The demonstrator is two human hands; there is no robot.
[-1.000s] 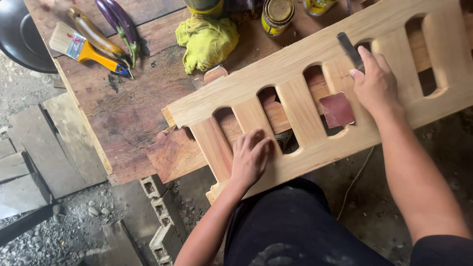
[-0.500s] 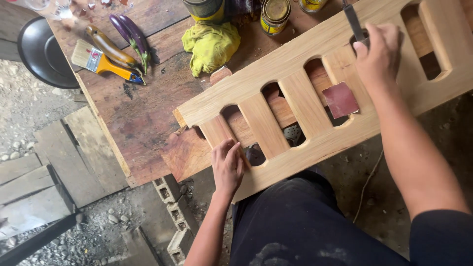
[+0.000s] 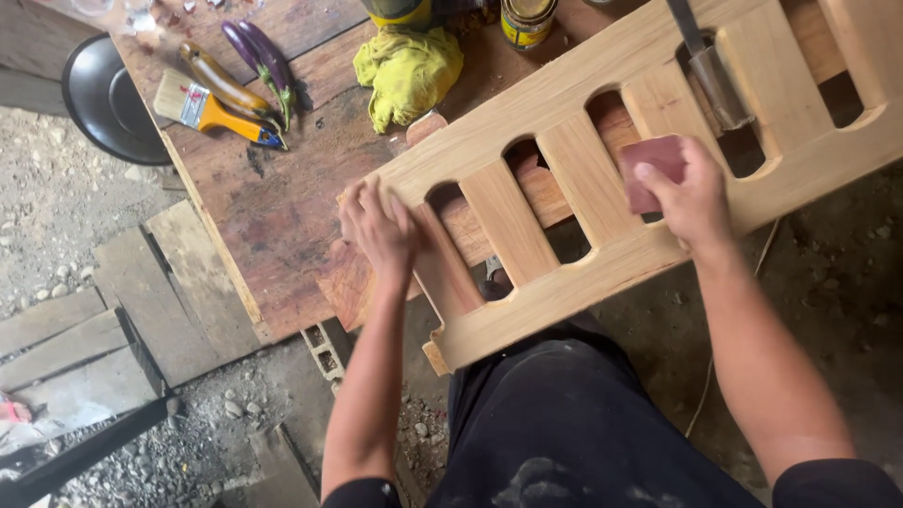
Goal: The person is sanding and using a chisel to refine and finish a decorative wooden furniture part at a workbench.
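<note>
Our left hand lies flat with the fingers spread on the near left end of the one slatted wooden panel, gripping nothing, while our right hand is half closed, its fingers pinching the one dark red piece of sandpaper against a slat. The panel lies slanted across the worn wooden table and over our lap, with one metal tool resting on it. Farther out we count one yellow cloth, one yellow-handled brush, two purple eggplants and two cans.
</note>
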